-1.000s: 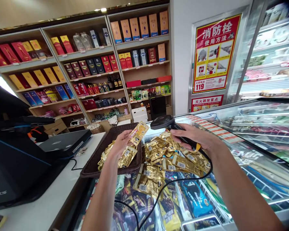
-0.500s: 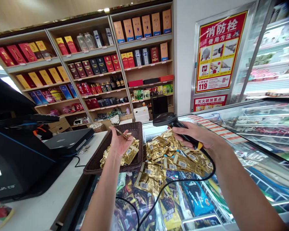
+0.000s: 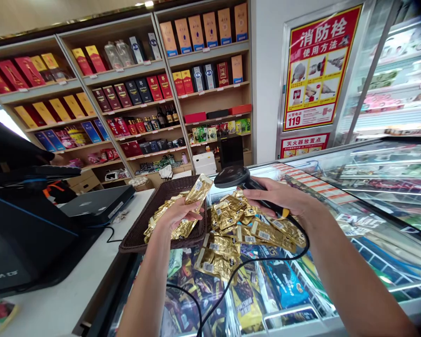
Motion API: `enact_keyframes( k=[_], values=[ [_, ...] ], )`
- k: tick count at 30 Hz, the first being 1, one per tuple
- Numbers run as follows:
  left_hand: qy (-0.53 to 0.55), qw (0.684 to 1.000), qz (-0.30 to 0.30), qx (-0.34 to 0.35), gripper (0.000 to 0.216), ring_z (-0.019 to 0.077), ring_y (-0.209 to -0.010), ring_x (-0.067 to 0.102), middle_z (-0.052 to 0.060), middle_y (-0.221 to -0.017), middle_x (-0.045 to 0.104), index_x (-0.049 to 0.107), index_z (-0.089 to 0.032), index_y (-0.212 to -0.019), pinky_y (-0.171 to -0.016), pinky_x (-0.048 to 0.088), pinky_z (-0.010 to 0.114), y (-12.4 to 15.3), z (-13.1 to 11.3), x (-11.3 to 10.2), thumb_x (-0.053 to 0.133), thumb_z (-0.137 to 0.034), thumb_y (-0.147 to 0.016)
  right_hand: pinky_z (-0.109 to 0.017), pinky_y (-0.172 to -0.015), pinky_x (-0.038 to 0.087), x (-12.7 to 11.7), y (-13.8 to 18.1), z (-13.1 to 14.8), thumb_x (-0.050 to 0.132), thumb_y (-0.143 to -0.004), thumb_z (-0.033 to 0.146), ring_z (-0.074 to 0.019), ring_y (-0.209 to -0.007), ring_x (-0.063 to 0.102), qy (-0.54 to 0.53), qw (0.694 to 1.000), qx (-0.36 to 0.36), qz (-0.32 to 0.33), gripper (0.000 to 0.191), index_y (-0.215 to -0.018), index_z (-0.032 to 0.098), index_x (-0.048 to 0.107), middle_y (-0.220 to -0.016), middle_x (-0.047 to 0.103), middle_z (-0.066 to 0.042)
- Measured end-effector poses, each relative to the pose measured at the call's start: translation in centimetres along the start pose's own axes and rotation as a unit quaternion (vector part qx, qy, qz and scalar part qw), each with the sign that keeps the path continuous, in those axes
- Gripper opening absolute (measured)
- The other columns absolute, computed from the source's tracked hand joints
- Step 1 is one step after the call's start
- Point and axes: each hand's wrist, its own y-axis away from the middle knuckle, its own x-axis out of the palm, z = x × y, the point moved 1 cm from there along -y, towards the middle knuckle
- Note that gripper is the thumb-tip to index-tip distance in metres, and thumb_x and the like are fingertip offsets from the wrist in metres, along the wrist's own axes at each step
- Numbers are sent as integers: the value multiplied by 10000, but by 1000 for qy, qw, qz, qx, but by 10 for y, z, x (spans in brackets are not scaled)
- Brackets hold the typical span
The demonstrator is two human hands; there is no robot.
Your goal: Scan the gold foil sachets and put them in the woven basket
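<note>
My left hand [image 3: 178,216] is closed on a gold foil packet [image 3: 200,188], held upright over the basket's right side with its barcode label showing. Beneath it, the brown woven basket [image 3: 131,241] holds a heap of similar gold packets [image 3: 161,213]. In my right hand [image 3: 279,199] is a black barcode scanner [image 3: 233,177], fingers wrapped round the handle and the head pointing left toward the held packet. Under the scanner, a loose pile of gold packets [image 3: 228,217] lies on the glass freezer top. The scanner's black cable [image 3: 256,260] loops down across the glass.
Wrapped ice creams [image 3: 284,283] show through the freezer glass. On the left, a white counter [image 3: 73,281] carries a black checkout machine [image 3: 24,224] and a flat dark device [image 3: 98,203]. Behind stand shelves of boxed bottles [image 3: 136,91] and a red and yellow wall poster [image 3: 321,70].
My left hand has turned the gold packet from nearly edge-on to upright, so its printed face shows. The scanner has shifted slightly left, and the view has moved a little.
</note>
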Motion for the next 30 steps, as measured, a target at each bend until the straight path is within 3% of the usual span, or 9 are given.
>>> enact_keyframes(
  k=[4, 22, 26, 28, 30],
  values=[
    [-35, 999, 18, 0, 517, 172, -677, 714, 123, -955, 758, 657, -127, -1014, -555, 475, 240, -1, 0, 0, 798, -529, -723, -204, -390, 306, 3, 0, 1, 675, -840, 580, -56, -364, 401, 24, 1000, -7, 13, 424, -866, 213, 463, -560, 502, 87],
    [-21, 1000, 10, 11, 471, 163, -621, 696, 117, -920, 755, 637, -128, -1008, -539, 470, 239, -4, 2, 1, 788, -486, -742, -201, -398, 310, 3, -2, -1, 657, -858, 576, -53, -374, 400, 31, 999, -8, 25, 414, -858, 211, 459, -556, 491, 84],
    [-39, 997, -63, 2, 294, 200, -662, 707, 87, -839, 733, 622, -151, -920, -623, 500, 275, -11, 9, -7, 745, -383, -789, -202, -387, 313, 3, -2, -2, 672, -842, 584, -55, -372, 399, 21, 1000, -10, 19, 427, -868, 209, 469, -565, 492, 81],
    [-100, 984, -144, -17, 204, 234, -704, 712, 74, -784, 703, 589, -168, -854, -660, 493, 293, -15, 15, -14, 724, -310, -798, -203, -375, 309, 4, -3, -2, 680, -831, 591, -55, -371, 398, 13, 1000, -5, 14, 438, -875, 208, 472, -577, 500, 78],
    [-202, 947, -247, -31, 209, 295, -842, 713, 101, -809, 685, 550, -184, -818, -713, 478, 309, -16, 18, -20, 741, -250, -764, -202, -369, 308, 4, -3, -2, 686, -825, 592, -54, -370, 398, 7, 1000, -1, 10, 441, -875, 208, 475, -583, 506, 76]
  ],
)
